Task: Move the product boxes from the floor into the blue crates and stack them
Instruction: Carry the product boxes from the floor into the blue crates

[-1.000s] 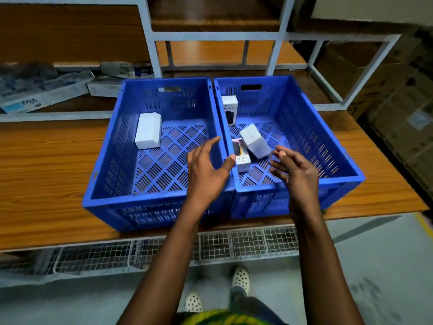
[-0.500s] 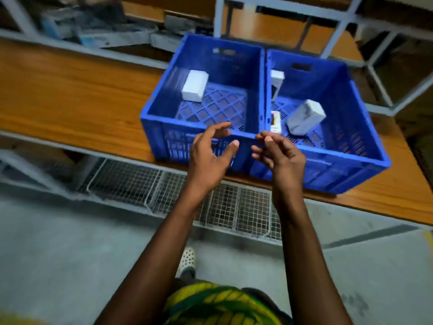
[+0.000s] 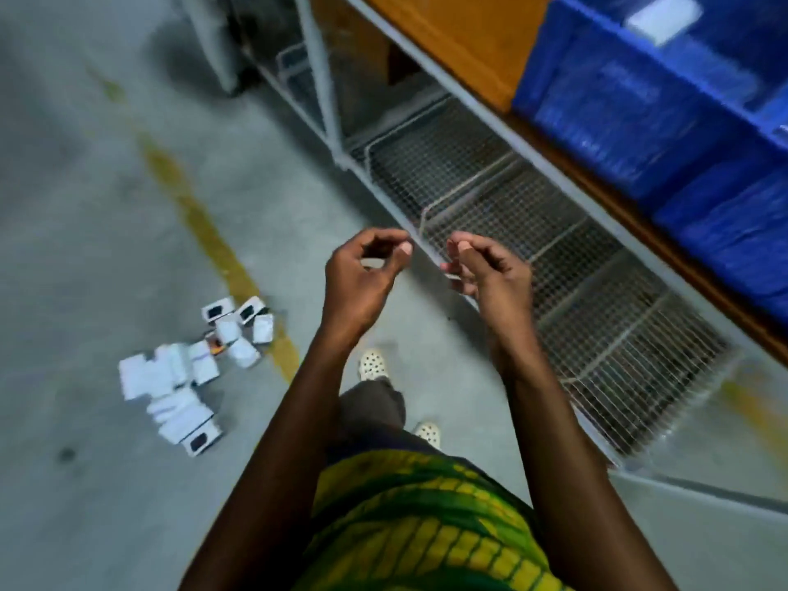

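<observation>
Several small white product boxes (image 3: 187, 368) lie in a loose heap on the grey floor at the lower left. The blue crates (image 3: 665, 91) stand on the wooden bench at the upper right, and one white box (image 3: 663, 14) shows inside the nearer crate. My left hand (image 3: 362, 279) and my right hand (image 3: 486, 270) hang side by side in mid-air at the centre, fingers loosely curled, holding nothing. Both hands are well to the right of the heap and below the crates.
A wire-mesh shelf (image 3: 533, 249) runs under the wooden bench (image 3: 464, 40) on a white metal frame. A worn yellow line (image 3: 213, 245) crosses the floor beside the heap. My feet in white perforated shoes (image 3: 373, 364) stand between the heap and the shelf.
The view has swung left and down from the crates to the floor. Both hands have come away from the crate front and now hang lower, with the heap of boxes in sight.
</observation>
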